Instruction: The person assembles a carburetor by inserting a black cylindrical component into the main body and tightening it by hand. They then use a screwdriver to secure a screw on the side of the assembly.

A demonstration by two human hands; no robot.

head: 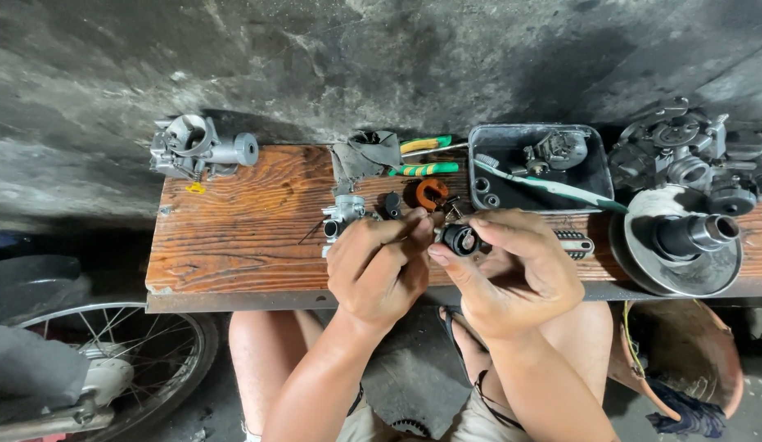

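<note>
While a small black cylindrical part (460,239) is pinched in the fingers (446,260) of the right hand (512,274), its open round end is turned up toward the camera, so that its long axis runs roughly from the palm up and away. It is held above the front edge of the wooden desk (242,237), not resting on it. The left hand (379,266) is brought in from the left, its fingertips (415,221) closed narrowly just beside the part; whether something tiny is held between them cannot be told. The part thus lies directly right of the left fingertips, and the right hand is the one bearing it.

On the desk behind the hands, a small carburettor body (342,214), an orange clip-like piece (431,193) and two green-handled screwdrivers (423,169) are laid out. A grey metal tray (595,164) with small parts and a toothbrush (553,187) is set further right, beside a round pulley (676,245). Another carburettor (197,147) is placed at the far left corner. A stained concrete floor is seen beyond, and a spoked wheel (127,352) at lower left.
</note>
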